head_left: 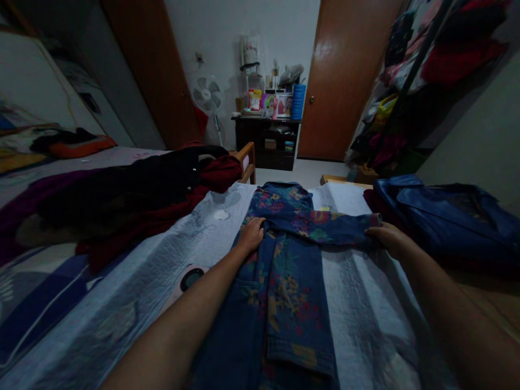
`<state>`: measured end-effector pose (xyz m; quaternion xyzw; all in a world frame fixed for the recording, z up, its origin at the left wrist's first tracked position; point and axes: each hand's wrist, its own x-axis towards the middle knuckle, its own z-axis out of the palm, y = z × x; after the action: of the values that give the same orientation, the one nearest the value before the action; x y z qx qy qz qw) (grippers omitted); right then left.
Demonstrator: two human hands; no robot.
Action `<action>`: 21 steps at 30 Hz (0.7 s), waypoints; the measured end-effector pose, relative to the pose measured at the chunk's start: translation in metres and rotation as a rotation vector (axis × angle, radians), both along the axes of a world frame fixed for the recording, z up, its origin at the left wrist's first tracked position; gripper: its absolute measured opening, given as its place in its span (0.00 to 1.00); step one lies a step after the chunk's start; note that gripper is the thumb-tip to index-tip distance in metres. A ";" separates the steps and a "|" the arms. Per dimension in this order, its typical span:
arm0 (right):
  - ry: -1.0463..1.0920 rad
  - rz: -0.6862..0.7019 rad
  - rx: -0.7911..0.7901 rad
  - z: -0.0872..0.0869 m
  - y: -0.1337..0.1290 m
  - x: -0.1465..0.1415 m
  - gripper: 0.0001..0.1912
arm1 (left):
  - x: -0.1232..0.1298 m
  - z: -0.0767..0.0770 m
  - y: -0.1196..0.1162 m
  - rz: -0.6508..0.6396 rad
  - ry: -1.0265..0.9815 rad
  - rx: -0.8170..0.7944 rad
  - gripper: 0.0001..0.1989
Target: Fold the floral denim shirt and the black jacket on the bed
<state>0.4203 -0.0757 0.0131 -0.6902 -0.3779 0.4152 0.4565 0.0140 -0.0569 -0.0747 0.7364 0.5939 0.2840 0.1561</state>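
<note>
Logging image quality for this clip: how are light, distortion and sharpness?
Head view: dim, the black garment losing most detail; head view: wide-angle distortion, right-hand door leaning outward; head view: soft corners, pattern readable on the floral denim garment.

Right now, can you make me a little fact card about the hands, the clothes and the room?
Garment: blue, flowered, spread on a pale cover
Left hand: on the garment; grip unclear
Right hand: holding the cuff of the outstretched sleeve
Left side: heap of dark clothes
Right side: blue clothing
Background: standing fan, brown door
</note>
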 end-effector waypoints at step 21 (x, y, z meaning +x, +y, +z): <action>0.142 -0.146 0.261 0.047 0.020 -0.013 0.15 | 0.014 0.016 0.070 -0.042 0.085 -0.105 0.15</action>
<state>0.4073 -0.0554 0.0599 -0.6196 -0.3445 0.3760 0.5966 0.0285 0.0131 -0.0584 0.7508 0.5986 0.2173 0.1752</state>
